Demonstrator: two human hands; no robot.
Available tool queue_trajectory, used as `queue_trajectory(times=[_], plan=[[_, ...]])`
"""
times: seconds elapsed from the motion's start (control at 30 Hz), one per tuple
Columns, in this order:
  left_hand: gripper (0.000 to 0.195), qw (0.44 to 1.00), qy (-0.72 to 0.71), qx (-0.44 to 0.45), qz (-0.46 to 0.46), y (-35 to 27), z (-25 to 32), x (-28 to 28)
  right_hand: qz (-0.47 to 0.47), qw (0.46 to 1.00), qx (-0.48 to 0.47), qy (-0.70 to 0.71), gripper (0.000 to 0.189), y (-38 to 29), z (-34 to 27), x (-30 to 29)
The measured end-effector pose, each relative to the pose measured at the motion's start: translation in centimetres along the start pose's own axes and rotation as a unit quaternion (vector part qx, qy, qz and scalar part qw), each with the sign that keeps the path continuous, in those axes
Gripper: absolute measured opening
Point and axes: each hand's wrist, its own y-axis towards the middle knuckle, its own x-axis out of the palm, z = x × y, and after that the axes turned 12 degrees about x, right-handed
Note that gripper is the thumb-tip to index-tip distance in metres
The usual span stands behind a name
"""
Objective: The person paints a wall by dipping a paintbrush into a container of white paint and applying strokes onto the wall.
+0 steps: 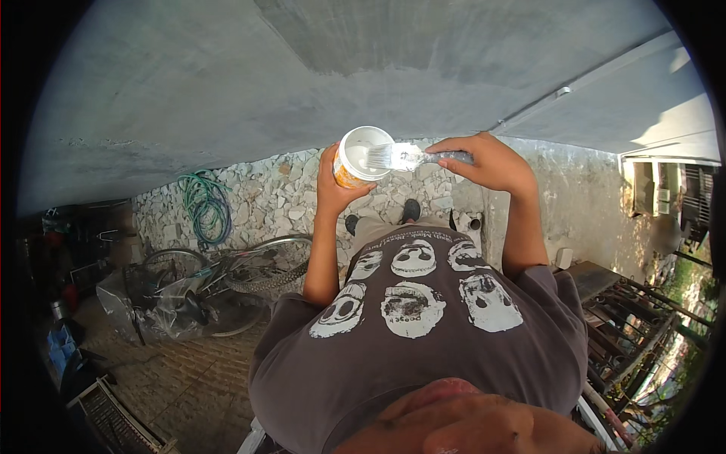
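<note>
My left hand [336,190] is wrapped around a small white plastic tub [350,171] with an orange-patterned side, its mouth tilted up toward me. Pale paint [358,155] coats the inside. Between the thumb and fingers of my right hand [492,162] is the dark handle of a flat paintbrush [405,156]. White paint is smeared over the brush's ferrule, and its bristles reach across the rim into the tub's mouth. Whether the bristle tips touch the paint I cannot tell. Just beyond both hands rises a grey rendered wall [238,85], with a darker patch [363,40] high on it.
Broken pale stones [266,193] cover the ground along the wall's foot. A coiled green hose [205,207] hangs or lies at the left, near a bicycle [266,261] partly under clear plastic. A conduit [590,71] crosses the wall at right. Rusty metal framework [629,323] stands at lower right.
</note>
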Motion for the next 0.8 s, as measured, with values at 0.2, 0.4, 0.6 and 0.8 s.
queue_trajectory(times=[0.2,0.4,0.6,0.8], plan=[[0.103,0.998,0.012,0.059,-0.025,-0.3,0.9,3.8,0.087,0.992,-0.059,-0.069,0.041,0.4,2.1,2.3],[0.107,0.997,0.013,0.075,-0.034,-1.0,1.0,4.7,0.123,0.962,0.114,0.215,0.036,-1.5,7.7,2.8],[0.108,0.998,-0.049,0.036,-0.028,-1.4,0.3,4.4,-0.233,0.927,0.222,-0.191,0.028,-1.9,35.0,18.2],[0.105,0.999,-0.040,0.013,-0.020,-1.5,0.4,3.2,-0.111,0.937,0.173,0.281,0.021,-7.6,37.8,26.0]])
